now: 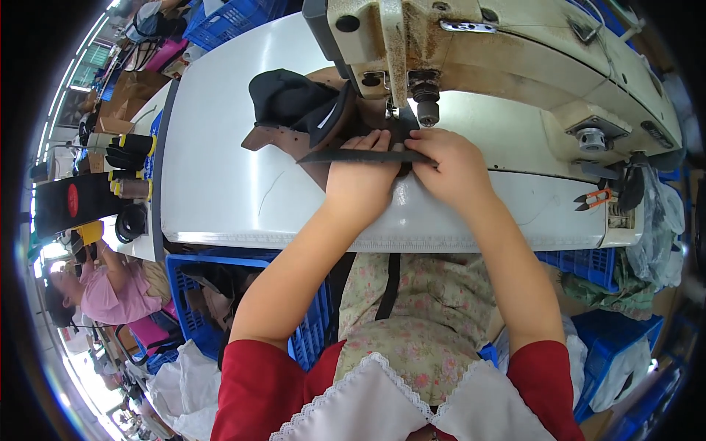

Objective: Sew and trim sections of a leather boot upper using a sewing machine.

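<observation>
A shoe upper (276, 137), with brown lining, small punched holes and black padded cloth, lies under the presser foot (392, 112) of a sewing machine (500, 66). A dark strip-like edge of it (331, 156) crosses over the fingers of my left hand (360, 180). That hand is closed on the piece, fingertips just in front of the foot. My right hand (456, 165) pinches the right end of the same edge between thumb and fingers, close to the needle. What lies under my palms is hidden.
Orange-handled thread snips (593, 198) lie at the table's right end. Thread cones (132, 188) stand on a side table at left. Blue crates (312, 323) sit below the white worktable (220, 184). A person in pink (121, 290) is seated at far left.
</observation>
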Available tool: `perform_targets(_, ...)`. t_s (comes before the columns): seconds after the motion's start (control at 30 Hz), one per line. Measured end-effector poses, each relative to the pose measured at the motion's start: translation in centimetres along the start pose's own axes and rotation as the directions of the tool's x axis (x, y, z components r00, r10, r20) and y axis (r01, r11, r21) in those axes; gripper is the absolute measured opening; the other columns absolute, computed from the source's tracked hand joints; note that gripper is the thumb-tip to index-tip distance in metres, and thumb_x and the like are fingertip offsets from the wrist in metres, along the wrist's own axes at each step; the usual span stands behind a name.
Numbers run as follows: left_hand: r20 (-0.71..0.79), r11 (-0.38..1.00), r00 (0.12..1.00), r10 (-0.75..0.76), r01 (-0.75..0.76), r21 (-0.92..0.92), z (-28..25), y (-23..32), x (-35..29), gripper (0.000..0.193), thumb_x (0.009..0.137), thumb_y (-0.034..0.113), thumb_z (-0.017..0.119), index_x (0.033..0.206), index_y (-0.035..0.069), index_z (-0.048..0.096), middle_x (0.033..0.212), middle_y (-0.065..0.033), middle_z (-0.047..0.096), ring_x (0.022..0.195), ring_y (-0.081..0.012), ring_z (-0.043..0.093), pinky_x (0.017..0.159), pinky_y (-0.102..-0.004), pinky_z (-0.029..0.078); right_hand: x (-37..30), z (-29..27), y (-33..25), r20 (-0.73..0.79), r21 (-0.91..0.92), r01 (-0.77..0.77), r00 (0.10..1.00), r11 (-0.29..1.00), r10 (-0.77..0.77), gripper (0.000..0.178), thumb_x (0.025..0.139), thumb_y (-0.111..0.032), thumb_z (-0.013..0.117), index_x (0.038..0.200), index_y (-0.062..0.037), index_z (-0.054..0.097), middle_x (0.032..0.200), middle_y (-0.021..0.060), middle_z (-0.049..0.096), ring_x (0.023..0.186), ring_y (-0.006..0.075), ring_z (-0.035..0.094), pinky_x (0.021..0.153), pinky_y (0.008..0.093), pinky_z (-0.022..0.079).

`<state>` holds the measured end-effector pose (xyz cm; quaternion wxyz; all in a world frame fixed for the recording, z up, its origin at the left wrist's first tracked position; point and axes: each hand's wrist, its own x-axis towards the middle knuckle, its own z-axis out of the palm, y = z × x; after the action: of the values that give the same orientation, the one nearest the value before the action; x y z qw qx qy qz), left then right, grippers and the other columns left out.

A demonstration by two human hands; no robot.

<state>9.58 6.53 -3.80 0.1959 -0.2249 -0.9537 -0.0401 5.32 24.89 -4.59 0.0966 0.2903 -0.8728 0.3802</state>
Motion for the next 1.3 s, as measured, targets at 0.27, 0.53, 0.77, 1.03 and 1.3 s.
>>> perform_targets(0.27,-0.03,0.979,0.999,-0.033,0.026,-0.205,0.4,-1.2,-0.2,0.04,0.07,0.002,0.062,0.108,0.01,0.072,0.12,-0.0117,0.068,0.114,-0.0268,0.063,0.097,-0.0437,0.048,-0.3,-0.7,0.3,0.068,-0.023,0.056,0.996,0.998,-0.055,0.036,0.069,-0.011,0.071,0.105,-0.0054,0.073,0.118,0.0125,0.068,0.114,0.0314,0.061,0.098,0.0427,0.048)
perform_targets(0.53,0.004,0.961,1.0,0.005,-0.004,-0.276,0.1,-2.2,-0.2,0.04,0.067,-0.001,0.062,0.104,0.01,0.072,0.119,-0.0095,0.069,0.114,-0.0257,0.063,0.096,-0.0432,0.048,-0.3,-0.9,0.4,0.097,-0.031,0.074,0.993,0.997,-0.071,0.038,0.069,-0.009,0.071,0.106,-0.0055,0.073,0.121,0.0121,0.067,0.117,0.0321,0.059,0.1,0.0424,0.047)
perform_targets(0.77,-0.017,0.95,1.0,0.016,-0.021,-0.312,0.1,-2.5,-0.1,0.038,0.064,-0.001,0.061,0.099,0.009,0.072,0.117,-0.0108,0.069,0.114,-0.0267,0.063,0.096,-0.0427,0.048,-0.3,-0.6,0.2,0.104,-0.079,0.136,0.986,0.988,-0.127,0.038,0.069,-0.007,0.067,0.106,-0.0043,0.073,0.121,0.013,0.066,0.118,0.0322,0.058,0.1,0.0427,0.047)
perform_targets(1.03,0.005,0.953,0.999,0.047,-0.043,-0.299,-0.1,-2.5,0.1,0.037,0.064,0.0,0.062,0.1,0.008,0.071,0.116,-0.0124,0.069,0.114,-0.0275,0.063,0.095,-0.0426,0.048,-0.9,-0.2,-0.6,0.098,-0.132,0.148,0.986,0.98,-0.136,0.039,0.07,-0.007,0.067,0.108,-0.0003,0.07,0.124,0.0161,0.064,0.122,0.0324,0.055,0.102,0.0437,0.043)
perform_targets(1.3,-0.011,0.95,0.995,0.099,-0.097,-0.295,-0.2,-3.2,0.5,0.035,0.067,0.001,0.062,0.1,0.008,0.072,0.112,-0.0132,0.07,0.111,-0.0286,0.064,0.095,-0.0427,0.049,-1.1,0.3,-0.8,0.076,-0.161,0.151,0.987,0.975,-0.141,0.039,0.072,-0.009,0.068,0.11,0.0007,0.068,0.125,0.0177,0.062,0.122,0.034,0.054,0.103,0.0441,0.042)
